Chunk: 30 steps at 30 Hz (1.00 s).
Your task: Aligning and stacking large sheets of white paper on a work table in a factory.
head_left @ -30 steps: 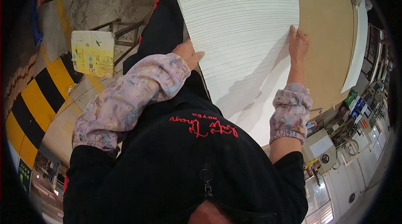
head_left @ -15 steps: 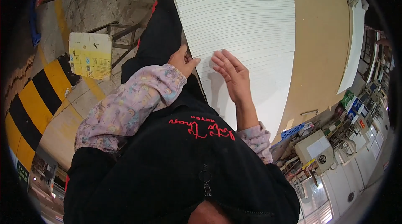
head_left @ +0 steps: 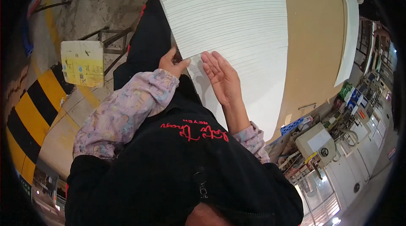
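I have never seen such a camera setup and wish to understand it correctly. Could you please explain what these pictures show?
There is no machine, only a person with a bare left hand and right hand. All pictures come from one wide fisheye camera on the person's head, looking down, so straight edges bend. White sheets, apparently overlapping, lie in front, with a brown surface to their right. The left hand is at the sheets' left edge; whether it pinches them, I cannot tell. The right hand is open over them, holding nothing. A yellow-and-white stool stands at left.
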{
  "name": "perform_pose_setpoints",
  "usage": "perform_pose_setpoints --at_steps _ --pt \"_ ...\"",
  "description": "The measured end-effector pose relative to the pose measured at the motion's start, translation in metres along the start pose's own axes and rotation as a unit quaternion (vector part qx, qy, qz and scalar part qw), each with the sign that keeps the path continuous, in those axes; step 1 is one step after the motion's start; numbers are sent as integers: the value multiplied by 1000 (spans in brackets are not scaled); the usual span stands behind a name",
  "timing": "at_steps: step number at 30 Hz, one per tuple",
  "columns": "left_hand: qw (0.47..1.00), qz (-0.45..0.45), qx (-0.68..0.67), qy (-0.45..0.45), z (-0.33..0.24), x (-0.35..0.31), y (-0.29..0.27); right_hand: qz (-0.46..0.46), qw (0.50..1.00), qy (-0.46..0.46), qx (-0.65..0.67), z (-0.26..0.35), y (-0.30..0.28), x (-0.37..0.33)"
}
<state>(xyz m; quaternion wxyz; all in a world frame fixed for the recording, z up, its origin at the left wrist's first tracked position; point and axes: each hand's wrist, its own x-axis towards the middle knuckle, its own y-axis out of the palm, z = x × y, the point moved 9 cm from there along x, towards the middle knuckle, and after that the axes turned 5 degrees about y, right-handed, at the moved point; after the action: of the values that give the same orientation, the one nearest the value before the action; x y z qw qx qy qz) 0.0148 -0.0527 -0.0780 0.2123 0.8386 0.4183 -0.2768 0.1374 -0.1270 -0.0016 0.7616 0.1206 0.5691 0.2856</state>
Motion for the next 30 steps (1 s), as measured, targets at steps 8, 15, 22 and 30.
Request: perform_pose_setpoints --at_steps 8,15,22,30 --pt "1000 -16 11 21 -3 0 0 -43 990 -62 -120 11 -6 17" --pt "1000 -8 -11 1 -2 1 -1 -146 918 -110 -352 34 -5 26" --pt "999 2 -27 19 -9 1 2 -167 934 -85 -304 32 -9 31" --pt "998 25 -47 23 -8 -2 1 -137 922 -66 -356 30 -10 37"
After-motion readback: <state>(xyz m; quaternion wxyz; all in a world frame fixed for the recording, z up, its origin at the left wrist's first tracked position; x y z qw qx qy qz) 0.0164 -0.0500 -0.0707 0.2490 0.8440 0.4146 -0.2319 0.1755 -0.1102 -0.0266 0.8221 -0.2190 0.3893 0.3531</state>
